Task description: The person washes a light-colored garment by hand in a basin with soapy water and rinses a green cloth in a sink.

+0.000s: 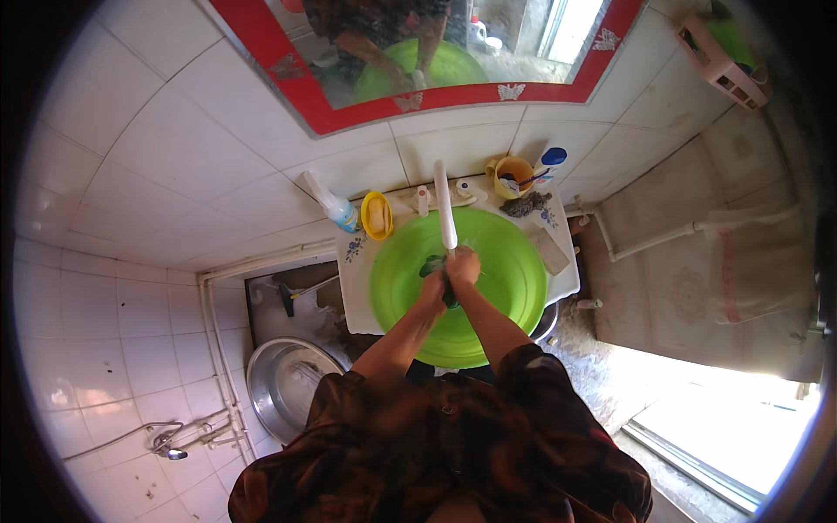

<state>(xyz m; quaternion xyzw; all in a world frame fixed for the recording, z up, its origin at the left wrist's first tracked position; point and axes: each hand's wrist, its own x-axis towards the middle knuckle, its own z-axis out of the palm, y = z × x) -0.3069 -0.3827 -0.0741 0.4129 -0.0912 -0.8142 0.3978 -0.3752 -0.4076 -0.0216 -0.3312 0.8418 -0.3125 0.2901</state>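
A wide green plastic basin (513,281) rests on the white washbasin (358,307). Over it, my left hand (432,289) grips a wet dark green cloth (431,265). My right hand (463,265) is closed on the same bunched cloth, directly below the white tap spout (444,209). Water runs from the spout onto the hands and splashes into the basin. Part of the cloth shows left of the fingers and between the wrists; the fingers hide the rest.
A spray bottle (341,212) and yellow soap dish (377,216) stand behind left. Behind right are a yellow cup (513,175), blue-capped bottle (551,161) and dark scrubber (526,204). A metal basin (288,379) sits lower left. A red-framed mirror (458,99) hangs above.
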